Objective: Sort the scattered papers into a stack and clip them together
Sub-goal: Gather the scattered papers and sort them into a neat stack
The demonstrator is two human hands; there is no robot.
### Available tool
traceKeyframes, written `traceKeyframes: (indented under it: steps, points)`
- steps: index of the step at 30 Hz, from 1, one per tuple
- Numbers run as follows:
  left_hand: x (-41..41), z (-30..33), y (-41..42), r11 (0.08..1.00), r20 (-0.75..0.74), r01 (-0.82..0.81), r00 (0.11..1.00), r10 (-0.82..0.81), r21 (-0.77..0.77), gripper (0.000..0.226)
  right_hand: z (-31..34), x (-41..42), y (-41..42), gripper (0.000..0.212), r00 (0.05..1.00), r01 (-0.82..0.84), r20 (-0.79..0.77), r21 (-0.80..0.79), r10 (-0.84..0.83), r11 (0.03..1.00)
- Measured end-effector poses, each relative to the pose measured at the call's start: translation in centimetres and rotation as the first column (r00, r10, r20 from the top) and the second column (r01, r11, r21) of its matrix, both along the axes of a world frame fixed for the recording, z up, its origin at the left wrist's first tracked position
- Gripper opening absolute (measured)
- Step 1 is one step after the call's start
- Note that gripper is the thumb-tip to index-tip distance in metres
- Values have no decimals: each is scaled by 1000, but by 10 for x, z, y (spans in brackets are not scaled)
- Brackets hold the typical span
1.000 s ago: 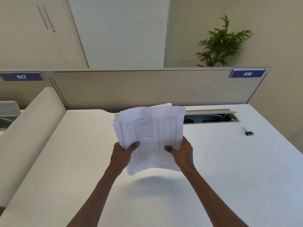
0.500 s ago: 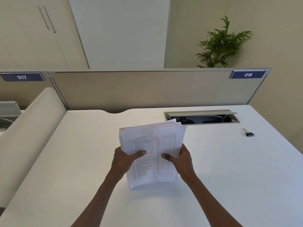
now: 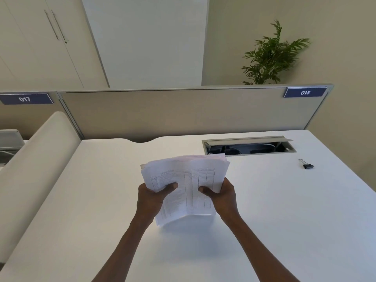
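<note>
- Left hand (image 3: pixel 151 197) grips the left side of the paper stack (image 3: pixel 186 188), thumb across the printed table on the top sheet.
- Right hand (image 3: pixel 222 195) grips the right side likewise, thumb on top.
- Stack stands tilted, bottom edge on the white desk (image 3: pixel 284 210) near its middle; top edges uneven.
- Black binder clip (image 3: pixel 307 165) lies well apart, toward the desk's right edge, near the open cable tray (image 3: pixel 249 147).

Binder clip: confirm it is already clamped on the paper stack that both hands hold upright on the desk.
Not clamped. In the head view the binder clip lies loose on the desk, far right of the paper stack. The left hand and right hand do hold the stack upright on the desk.
</note>
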State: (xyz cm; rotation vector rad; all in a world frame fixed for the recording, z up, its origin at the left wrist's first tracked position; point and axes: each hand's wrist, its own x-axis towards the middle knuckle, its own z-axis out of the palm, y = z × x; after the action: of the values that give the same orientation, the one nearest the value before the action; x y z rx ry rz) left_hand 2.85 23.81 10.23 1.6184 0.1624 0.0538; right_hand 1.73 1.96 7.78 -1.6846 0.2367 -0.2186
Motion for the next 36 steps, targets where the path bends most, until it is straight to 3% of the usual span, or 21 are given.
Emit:
traceKeyframes:
  steps: [9, 12, 16, 20, 22, 24, 26, 28, 31, 36]
  points:
    - [-11, -28, 2, 1000, -81, 14, 997, -12, 23, 26, -35, -10, -4, 42, 983, -102, -161, -93, 86, 990]
    - [-8, -23, -1, 997, -80, -7, 997, 1, -73, 22, -30, -7, -11, 37, 980, -103, -180, -99, 84, 990]
    - [-1, -14, -1, 956, -55, -36, 998, 21, -291, 41, -24, -7, -23, 37, 985, -35, -173, -134, 11, 990]
    - [5, -10, -8, 882, -58, -51, 998, 27, -468, 54, -14, -7, -30, 53, 987, 86, -143, 79, -74, 993]
    - [9, -11, -14, 833, -63, -48, 998, 16, -551, 51, -9, -5, -29, 69, 993, 79, -103, 293, -50, 953]
    - [10, -11, -22, 783, -57, -29, 998, -9, -621, 55, -5, -5, -26, 64, 999, -17, -34, 529, 42, 849]
    - [11, -13, -31, 726, -92, -42, 995, -29, -686, 60, 6, -9, -21, 52, 991, -104, 0, 616, 131, 781]
    - [11, -13, -38, 664, -170, -90, 984, -57, -742, 59, 15, -11, -16, 47, 986, -136, 2, 592, 167, 794]
    - [10, -18, -44, 649, -287, -149, 951, -112, -746, 60, 28, -9, -17, 37, 994, -90, -10, 464, 107, 881]
    - [10, -20, -28, 646, -229, -184, 973, 15, -741, 47, 42, -3, -41, 22, 995, -85, -19, 331, 97, 940]
